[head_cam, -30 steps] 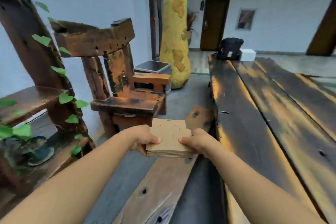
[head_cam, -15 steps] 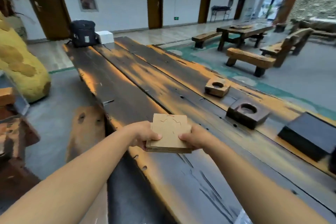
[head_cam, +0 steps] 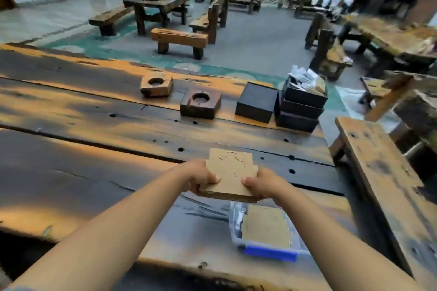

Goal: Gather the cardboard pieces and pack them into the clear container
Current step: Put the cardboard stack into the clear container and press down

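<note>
I hold a stack of brown cardboard pieces [head_cam: 230,176] level above the dark wooden table [head_cam: 94,144]. My left hand [head_cam: 201,176] grips the stack's left edge, and my right hand [head_cam: 262,184] grips its right edge, thumbs on top. The top piece has thin cut lines in it. Just below and to the right of the stack, near the table's front edge, sits the clear container [head_cam: 236,224] with a blue latch. More cardboard pieces [head_cam: 266,225] lie flat inside it.
Two wooden blocks with round holes [head_cam: 156,85] [head_cam: 201,105] sit farther back on the table. Black boxes [head_cam: 300,106], the top one holding papers, stand at the back right. A wooden bench [head_cam: 383,172] runs along the right side. Other tables and benches fill the room beyond.
My view has swung to the right from the chair and floor across the table. The clear container has come into view below the stack. Both hands keep the same grip.
</note>
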`<action>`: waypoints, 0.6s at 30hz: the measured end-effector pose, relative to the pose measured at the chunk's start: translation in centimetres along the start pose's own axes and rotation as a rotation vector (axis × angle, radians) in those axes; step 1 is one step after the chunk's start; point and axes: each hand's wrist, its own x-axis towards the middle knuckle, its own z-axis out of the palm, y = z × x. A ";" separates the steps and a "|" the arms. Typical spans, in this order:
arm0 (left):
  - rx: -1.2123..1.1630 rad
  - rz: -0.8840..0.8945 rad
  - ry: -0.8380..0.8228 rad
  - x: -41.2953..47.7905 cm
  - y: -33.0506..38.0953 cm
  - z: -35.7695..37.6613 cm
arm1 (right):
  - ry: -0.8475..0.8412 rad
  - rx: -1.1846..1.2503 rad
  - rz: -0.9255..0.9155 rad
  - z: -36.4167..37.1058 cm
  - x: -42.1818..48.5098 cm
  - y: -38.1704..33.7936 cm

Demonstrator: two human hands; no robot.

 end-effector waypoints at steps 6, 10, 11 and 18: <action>-0.033 0.025 0.003 2.4 4.4 6.7 | 0.042 0.045 0.051 -4.1 1.4 6.6; -0.074 0.043 0.014 3.6 5.6 10.7 | 0.034 0.038 0.056 -5.6 2.4 10.7; -0.075 0.042 0.018 3.7 5.6 11.4 | 0.027 0.039 0.054 -5.6 2.7 11.6; -0.109 -0.009 0.014 4.8 4.4 16.0 | -0.039 0.069 0.060 -4.3 4.6 16.3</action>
